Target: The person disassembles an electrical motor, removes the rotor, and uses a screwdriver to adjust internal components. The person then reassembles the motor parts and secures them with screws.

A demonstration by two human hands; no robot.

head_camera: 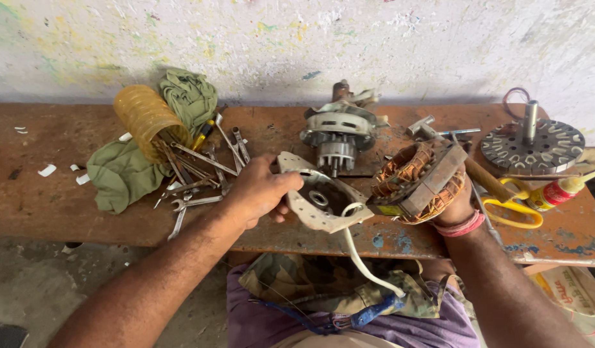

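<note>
Paint-flecked white wall runs behind a rusty brown table, and a person sits at its near edge. Their left hand is clamped on a pale metal end cover with a round bearing seat in its middle, thumb over the rim. At 3 o'clock from it, touching it, sits a square stator wound with copper wire; the right hand grips its far side from beneath (a pink thread band circles that wrist). A white cable trails from between the two parts down toward the lap.

At 12 o'clock from the cover stands another motor housing. At 9 to 10 o'clock lie loose spanners, a green rag and a yellow ribbed basket tipped on its side. At 3 o'clock, beyond the stator, lie yellow-handled scissors, a small glue bottle and a slotted round disc with an upright shaft.
</note>
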